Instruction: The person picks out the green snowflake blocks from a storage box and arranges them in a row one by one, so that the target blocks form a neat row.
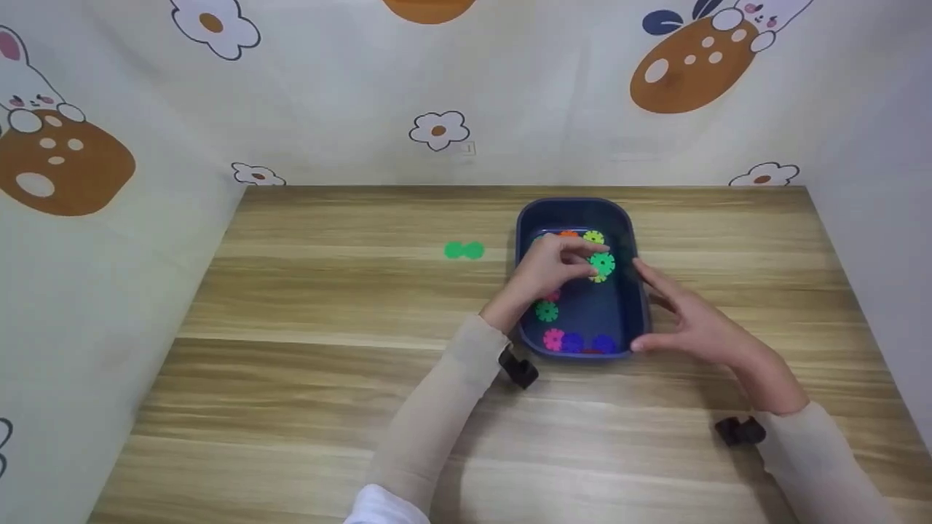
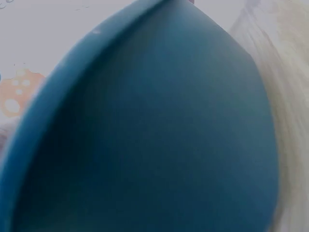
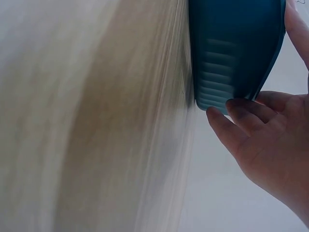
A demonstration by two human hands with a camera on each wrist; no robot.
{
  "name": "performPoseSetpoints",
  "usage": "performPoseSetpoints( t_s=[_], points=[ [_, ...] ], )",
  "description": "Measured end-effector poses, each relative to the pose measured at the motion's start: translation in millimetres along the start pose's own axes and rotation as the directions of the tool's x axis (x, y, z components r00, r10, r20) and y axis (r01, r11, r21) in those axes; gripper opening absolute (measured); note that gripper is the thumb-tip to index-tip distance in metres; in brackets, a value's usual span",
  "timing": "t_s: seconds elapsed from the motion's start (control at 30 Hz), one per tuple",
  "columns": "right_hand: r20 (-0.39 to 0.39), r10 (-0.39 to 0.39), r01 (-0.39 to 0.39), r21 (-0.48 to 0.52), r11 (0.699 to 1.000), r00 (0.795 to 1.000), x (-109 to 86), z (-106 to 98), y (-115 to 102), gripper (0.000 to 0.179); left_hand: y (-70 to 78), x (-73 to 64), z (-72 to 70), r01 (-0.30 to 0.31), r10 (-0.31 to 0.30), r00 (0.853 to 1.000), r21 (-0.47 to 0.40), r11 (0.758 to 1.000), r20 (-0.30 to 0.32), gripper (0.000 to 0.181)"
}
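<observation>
A dark blue plastic bin [image 1: 582, 313] stands on the table, holding several small notched plastic discs. My left hand [image 1: 546, 269] reaches into it and pinches a green notched disc [image 1: 602, 263] between thumb and fingers. A yellowish disc partly shows beneath that one. My right hand [image 1: 699, 327] rests against the bin's right side, fingers and thumb spread along it. In the right wrist view, fingertips [image 3: 236, 104] touch the ribbed outer wall of the bin [image 3: 227, 63]. The bin wall [image 2: 159, 125] fills most of the left wrist view, hiding the left hand there.
Two green discs [image 1: 464, 250] lie side by side on the wooden table [image 1: 328, 291], left of the bin. Pink disc [image 1: 553, 339] and purple discs [image 1: 603, 343] lie at the bin's near end. A patterned cloth [image 1: 510, 87] hangs behind the table.
</observation>
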State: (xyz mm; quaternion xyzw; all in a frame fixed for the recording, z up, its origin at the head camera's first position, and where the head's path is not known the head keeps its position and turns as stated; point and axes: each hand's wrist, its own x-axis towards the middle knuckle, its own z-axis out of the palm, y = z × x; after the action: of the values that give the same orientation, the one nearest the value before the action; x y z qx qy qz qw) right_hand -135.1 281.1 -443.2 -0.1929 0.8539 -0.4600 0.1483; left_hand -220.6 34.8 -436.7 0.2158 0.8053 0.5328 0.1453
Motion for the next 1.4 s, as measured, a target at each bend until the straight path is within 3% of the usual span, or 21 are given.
performPoseSetpoints(
  t_s=[0.3, 0.7, 1.4],
  points=[
    [-0.005, -0.004, 0.004, 0.004, 1.000, 1.000, -2.2, -2, 0, 0.107, 9.8, -3.0, -23.9, -0.037, 0.036, 0.999, -0.051, 0.998, -0.037, 0.032],
    [-0.003, 0.001, -0.001, 0.016, 1.000, 1.000, -2.8, -1, 3, 0.108, 8.4, -11.8, -57.0, 0.005, -0.021, 0.993, -0.134, 0.991, -0.119, 0.032],
    [0.005, 0.017, -0.017, 0.011, 1.000, 1.000, -1.4, 0, -1, 0.109, -7.8, -35.9, -108.2, -0.048, -0.018, 0.958, -0.221, 0.974, -0.288, 0.034]
  ],
)
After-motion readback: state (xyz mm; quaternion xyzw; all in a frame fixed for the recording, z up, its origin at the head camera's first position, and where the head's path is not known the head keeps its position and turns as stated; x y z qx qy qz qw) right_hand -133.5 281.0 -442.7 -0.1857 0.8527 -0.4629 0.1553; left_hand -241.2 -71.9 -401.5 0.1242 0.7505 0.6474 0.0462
